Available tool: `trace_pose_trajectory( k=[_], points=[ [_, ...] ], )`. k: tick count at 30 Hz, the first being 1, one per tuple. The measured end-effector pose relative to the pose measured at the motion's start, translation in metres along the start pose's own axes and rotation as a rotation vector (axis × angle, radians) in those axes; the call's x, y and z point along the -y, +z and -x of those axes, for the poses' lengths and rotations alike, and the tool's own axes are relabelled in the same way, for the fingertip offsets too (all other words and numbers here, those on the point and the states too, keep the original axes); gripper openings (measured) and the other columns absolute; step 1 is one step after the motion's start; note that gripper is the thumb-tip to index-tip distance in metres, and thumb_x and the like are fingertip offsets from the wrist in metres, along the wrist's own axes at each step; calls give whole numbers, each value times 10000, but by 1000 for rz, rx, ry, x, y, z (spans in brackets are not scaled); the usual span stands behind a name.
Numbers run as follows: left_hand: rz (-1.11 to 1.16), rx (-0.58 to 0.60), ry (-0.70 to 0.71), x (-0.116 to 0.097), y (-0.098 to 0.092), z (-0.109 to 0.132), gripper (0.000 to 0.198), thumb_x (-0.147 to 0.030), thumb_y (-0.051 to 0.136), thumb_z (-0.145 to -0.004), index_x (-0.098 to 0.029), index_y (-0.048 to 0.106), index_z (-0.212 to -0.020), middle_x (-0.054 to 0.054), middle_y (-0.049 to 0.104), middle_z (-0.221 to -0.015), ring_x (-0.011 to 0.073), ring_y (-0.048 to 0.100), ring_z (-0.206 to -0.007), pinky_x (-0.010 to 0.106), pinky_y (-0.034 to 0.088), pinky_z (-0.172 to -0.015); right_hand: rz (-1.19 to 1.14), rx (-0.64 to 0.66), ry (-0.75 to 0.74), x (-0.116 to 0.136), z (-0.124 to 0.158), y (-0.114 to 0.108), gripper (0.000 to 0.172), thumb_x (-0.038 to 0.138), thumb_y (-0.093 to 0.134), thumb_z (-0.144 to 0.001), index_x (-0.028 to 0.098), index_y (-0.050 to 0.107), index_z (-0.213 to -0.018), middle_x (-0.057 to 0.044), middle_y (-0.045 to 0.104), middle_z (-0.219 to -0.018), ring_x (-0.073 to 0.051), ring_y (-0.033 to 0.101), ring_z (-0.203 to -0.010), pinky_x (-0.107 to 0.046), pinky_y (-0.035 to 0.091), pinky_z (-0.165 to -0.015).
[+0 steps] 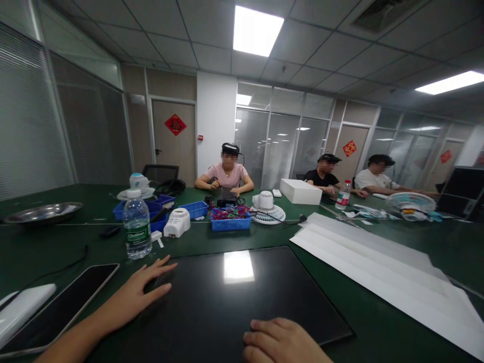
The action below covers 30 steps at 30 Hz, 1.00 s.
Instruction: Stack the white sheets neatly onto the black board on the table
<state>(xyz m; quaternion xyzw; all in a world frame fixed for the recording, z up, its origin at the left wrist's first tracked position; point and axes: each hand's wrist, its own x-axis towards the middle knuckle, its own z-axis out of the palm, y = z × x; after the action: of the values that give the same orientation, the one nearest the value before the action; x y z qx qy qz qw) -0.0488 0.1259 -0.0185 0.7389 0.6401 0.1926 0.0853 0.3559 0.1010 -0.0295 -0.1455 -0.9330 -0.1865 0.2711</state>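
A glossy black flat panel (227, 307) lies on the green table in front of me, reflecting a ceiling light; I cannot tell its exact kind. At its left edge rests my left hand (145, 287), fingers spread and thumb apart, holding nothing. My right hand (282, 340) lies over the panel's near right part, its fingers loosely extended side by side with nothing visible in them. The lower part of that hand runs out of the picture. Just beyond my left hand stands a clear water bottle (136, 232) with a green label.
A phone (64, 302) and a white box-shaped device (26, 307) lie at left. White sheets (378, 272) spread at right. Ahead are a blue bin (230, 222) of wires, a white fan part (177, 222) and a small fan (266, 206). Three people sit across the table.
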Motion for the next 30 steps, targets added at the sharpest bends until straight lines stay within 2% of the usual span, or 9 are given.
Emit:
trace_pose_trajectory(
  k=[2, 4, 8, 11, 14, 20, 24, 27, 30],
  points=[
    [-39, 11, 9, 2, 2, -1, 588, -629, 516, -872, -374, 527, -1402, 17, 360, -1584, 334, 297, -1459, 576, 269, -1174, -102, 170, 120, -29, 0, -7, 237, 387, 449, -1013, 254, 639, -1058, 37, 739, -1007, -140, 690, -899, -238, 516, -737],
    [-52, 16, 0, 3, 3, -2, 564, -623, 511, -877, -377, 549, -1383, 18, 351, -1587, 348, 278, -1463, 594, 266, -1168, -85, 324, 366, -72, 6, -19, 263, 350, 430, -1009, 246, 643, -1123, -12, 720, -1030, -154, 668, -928, -278, 495, -841],
    [-38, 3, -3, 4, 2, -1, 529, -627, 508, -879, -381, 592, -1340, 19, 372, -1575, 370, 296, -1448, 613, 286, -1154, 183, 346, 773, -163, 45, -27, 369, 304, 453, -964, 134, 622, -1245, -164, 615, -1285, -256, 581, -1169, -383, 443, -971],
    [-32, 25, 13, 0, 0, -1, 514, -623, 506, -882, -389, 599, -1331, 2, 378, -1569, 373, 270, -1455, 618, 277, -1156, 251, 381, 910, -201, 84, -22, 372, 302, 434, -959, 98, 674, -1156, -196, 663, -1173, -284, 632, -1069, -387, 476, -876],
    [-32, 47, 24, -2, 1, -2, 508, -619, 506, -885, -397, 595, -1333, -20, 355, -1578, 372, 223, -1467, 616, 260, -1161, 290, 419, 961, -212, 106, -20, 368, 304, 387, -976, 145, 718, -964, -144, 712, -953, -257, 670, -871, -340, 469, -709],
    [-26, 71, 59, 2, 4, -2, 518, -600, 454, -921, -371, 566, -1372, 6, 283, -1611, 383, 157, -1474, 644, 217, -1158, 439, 340, 877, -189, 74, -29, 329, 266, 366, -986, 138, 661, -914, -150, 674, -924, -256, 621, -877, -341, 418, -724],
    [-18, 57, 83, 0, -1, 2, 513, -595, 441, -929, -378, 557, -1380, 4, 251, -1628, 382, 148, -1474, 634, 217, -1163, 397, 234, 599, -122, 31, -29, 262, 260, 394, -1002, 186, 639, -945, -69, 658, -857, -176, 604, -777, -278, 396, -676],
    [-27, 80, 67, -6, -4, 3, 541, -612, 430, -927, -381, 525, -1407, -1, 225, -1638, 368, 140, -1481, 612, 220, -1172, 210, 113, 296, -58, 6, -14, 198, 202, 436, -990, 203, 620, -918, -25, 651, -771, -157, 599, -695, -269, 405, -650],
    [-30, 83, 50, -10, -3, 2, 599, -621, 421, -926, -378, 427, -1474, -6, 199, -1644, 345, 125, -1490, 587, 190, -1188, 2, 43, 77, -14, -9, 6, 148, 304, 503, -990, 223, 608, -923, 18, 703, -819, -153, 636, -690, -263, 443, -614]
  ],
)
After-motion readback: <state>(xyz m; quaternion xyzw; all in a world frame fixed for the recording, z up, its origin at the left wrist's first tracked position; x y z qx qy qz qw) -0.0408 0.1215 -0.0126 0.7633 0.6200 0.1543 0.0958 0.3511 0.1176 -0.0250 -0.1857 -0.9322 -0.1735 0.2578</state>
